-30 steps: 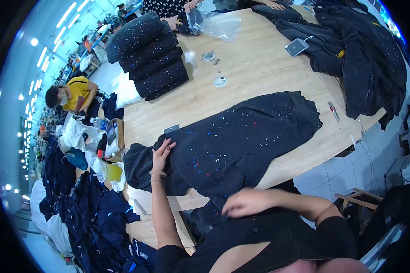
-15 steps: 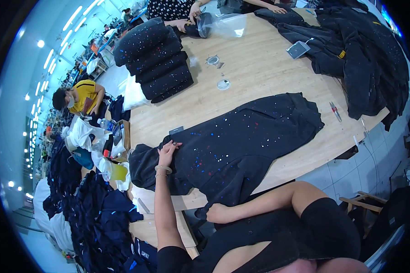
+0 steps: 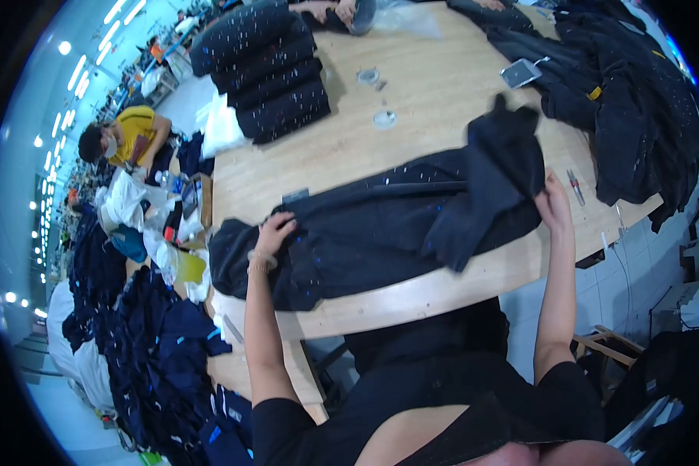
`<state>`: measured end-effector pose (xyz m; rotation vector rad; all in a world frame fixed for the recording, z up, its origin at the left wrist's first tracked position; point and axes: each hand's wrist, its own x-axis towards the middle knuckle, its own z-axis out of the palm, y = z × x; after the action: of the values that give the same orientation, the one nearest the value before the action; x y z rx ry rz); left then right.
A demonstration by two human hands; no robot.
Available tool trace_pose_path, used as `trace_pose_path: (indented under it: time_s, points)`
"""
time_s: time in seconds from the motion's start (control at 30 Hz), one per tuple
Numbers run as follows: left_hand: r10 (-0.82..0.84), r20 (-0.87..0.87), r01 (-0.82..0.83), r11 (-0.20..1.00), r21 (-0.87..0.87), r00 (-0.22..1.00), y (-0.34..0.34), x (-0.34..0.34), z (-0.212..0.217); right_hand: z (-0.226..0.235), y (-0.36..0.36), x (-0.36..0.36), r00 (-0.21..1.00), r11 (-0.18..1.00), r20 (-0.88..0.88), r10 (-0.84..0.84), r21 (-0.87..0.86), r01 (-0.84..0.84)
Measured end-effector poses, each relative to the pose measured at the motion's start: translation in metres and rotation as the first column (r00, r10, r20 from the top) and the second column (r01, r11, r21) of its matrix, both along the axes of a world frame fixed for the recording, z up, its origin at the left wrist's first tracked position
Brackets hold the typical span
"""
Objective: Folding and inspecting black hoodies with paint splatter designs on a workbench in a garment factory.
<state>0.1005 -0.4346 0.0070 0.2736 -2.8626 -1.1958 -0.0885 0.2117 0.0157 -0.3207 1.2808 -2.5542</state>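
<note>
A black sweatshirt with small coloured paint-like specks (image 3: 365, 233) lies lengthwise across the table in front of me. My left hand (image 3: 275, 233) rests on its left part, fingers stretched out over the cloth. At the other end my right hand (image 3: 553, 206) grips the edge of the sweatshirt, its fingers partly behind the cloth. A sleeve or flap there is folded up over the body and blurred by motion. Just past my left fingertips, a small dark flat piece (image 3: 295, 196) sticks out from under the garment.
Folded speckled garments (image 3: 276, 74) are stacked at the far left. Another person's hands (image 3: 348, 11) hold a bundle by a clear plastic bag (image 3: 408, 19). Red-handled thread snips (image 3: 574, 188) lie right, near heaped dark garments (image 3: 625, 101). More dark clothes (image 3: 159, 349) pile up left.
My right hand has moved from the near edge to the right end of the sweatshirt. The cloth there has been folded over, and the garment looks narrower. My left hand stays on the left part.
</note>
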Motion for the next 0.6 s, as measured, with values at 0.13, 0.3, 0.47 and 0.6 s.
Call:
trace_pose_path:
  time_s: [0.13,0.3,0.47,0.6]
  points:
    - [0.168,0.074,-0.163,0.984,-0.073,0.983,0.003,0.002,0.004,0.029,-0.011,-0.014,0.941,0.998,0.332,-0.063,0.030,0.057]
    - [0.238,0.116,-0.229,0.970,-0.086,0.964,-0.002,0.007,0.002,0.024,-0.055,-0.082,0.832,0.834,0.425,-0.356,0.546,0.079]
    - [0.197,0.114,-0.192,0.980,-0.051,0.974,0.018,-0.016,-0.014,0.011,0.005,-0.141,0.935,0.949,0.343,-0.092,0.315,-0.022]
    - [0.276,0.086,-0.274,0.961,-0.035,0.957,-0.023,0.024,-0.012,0.124,-0.049,-0.013,0.766,0.761,0.304,-0.566,-0.164,0.628]
